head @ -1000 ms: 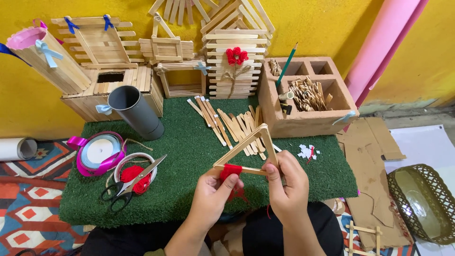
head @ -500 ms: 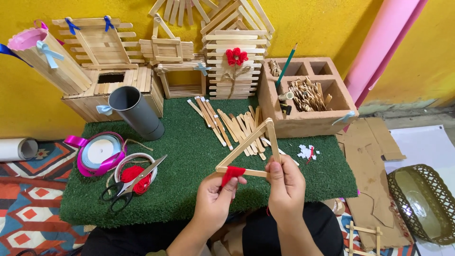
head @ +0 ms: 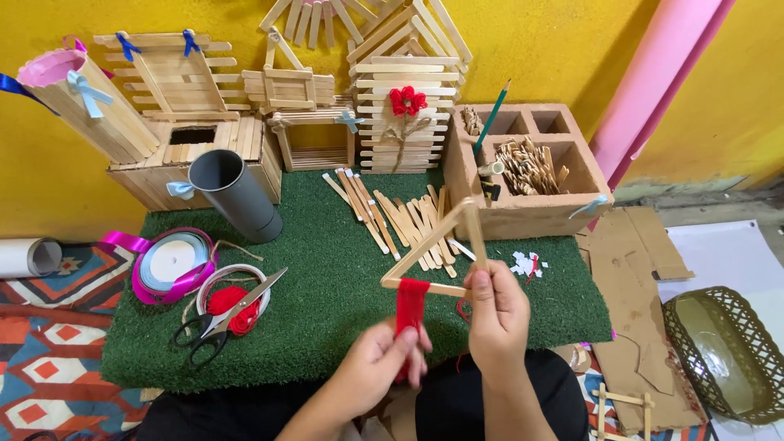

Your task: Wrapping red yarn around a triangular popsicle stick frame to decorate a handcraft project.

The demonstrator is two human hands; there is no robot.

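Stick triangle (head: 433,249), wound with red yarn (head: 411,304) on its near side, held above the near edge of the green mat (head: 327,302). Right hand (head: 496,314) grasps its right corner; left hand (head: 384,363) pinches the yarn below. Loose sticks (head: 392,216) just beyond; scissors (head: 224,318) on a red spool, left.

We saw a green turf mat (head: 327,310) carrying black-handled scissors (head: 224,318) across a spool of red yarn (head: 233,304), a pink ribbon roll (head: 170,263) and a grey tube (head: 237,194). Behind stood stick-built houses (head: 196,131) against the yellow wall (head: 572,41), beside a clay block (head: 531,214) holding a green pencil (head: 492,118). A woven basket (head: 723,351) lay at the right.
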